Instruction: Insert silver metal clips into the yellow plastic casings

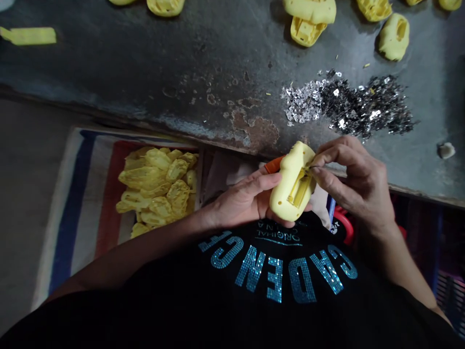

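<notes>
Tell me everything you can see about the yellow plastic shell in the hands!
This yellow plastic shell is pale, rounded and looks moulded. Its face has a long, ribbed rectangular recess, and a small round hole sits near one end. It lies tilted in the left hand, above a black shirt. The right hand's fingers pinch its edge, where a thin metal tip touches it.

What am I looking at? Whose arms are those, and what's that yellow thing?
This picture comes from a camera on a person's head, looking down, so those arms are theirs. The left hand holds a hollow yellow moulded shell; the right hand pinches a thin metal pick against it. On the scuffed grey metal table lie more yellow shells and a heap of shiny silver scraps. Below, yellow shells pile on a striped cloth.
</notes>
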Demonstrator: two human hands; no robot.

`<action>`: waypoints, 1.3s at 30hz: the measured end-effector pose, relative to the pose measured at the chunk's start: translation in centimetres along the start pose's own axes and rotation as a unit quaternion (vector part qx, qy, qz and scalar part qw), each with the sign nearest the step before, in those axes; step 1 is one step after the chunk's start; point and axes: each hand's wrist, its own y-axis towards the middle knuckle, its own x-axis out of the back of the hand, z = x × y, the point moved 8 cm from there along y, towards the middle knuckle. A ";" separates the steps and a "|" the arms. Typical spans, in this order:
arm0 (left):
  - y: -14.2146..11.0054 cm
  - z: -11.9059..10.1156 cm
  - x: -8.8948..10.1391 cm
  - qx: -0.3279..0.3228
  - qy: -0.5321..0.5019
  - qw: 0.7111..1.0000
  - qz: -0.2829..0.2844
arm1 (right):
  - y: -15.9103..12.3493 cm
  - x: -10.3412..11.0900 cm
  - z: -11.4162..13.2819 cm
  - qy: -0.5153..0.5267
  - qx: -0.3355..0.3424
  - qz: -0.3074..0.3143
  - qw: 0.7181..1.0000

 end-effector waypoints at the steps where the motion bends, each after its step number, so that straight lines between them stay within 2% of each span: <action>1: 0.0 0.0 0.0 0.001 0.005 1.000 0.001 | 0.0 0.0 0.1 -0.009 0.002 0.003 1.000; 10: 0.1 0.5 -0.1 0.012 0.013 1.000 -0.003 | -0.3 0.2 0.7 -0.085 0.020 0.017 0.996; 17: 0.1 0.5 0.3 -0.001 0.006 1.000 -0.028 | -1.2 -0.7 1.4 -0.213 0.062 -0.020 0.975; 28: 0.3 0.6 -0.5 0.009 -0.026 0.999 0.022 | -3.8 -0.4 3.0 -0.289 0.127 -0.063 0.947; 33: -0.2 1.0 -0.3 0.028 -0.015 0.999 0.022 | -4.6 -1.2 3.9 -0.359 0.169 -0.067 0.916; 39: -0.4 0.9 -0.6 0.020 0.004 0.999 0.025 | -4.8 -1.1 4.3 -0.347 0.179 -0.065 0.918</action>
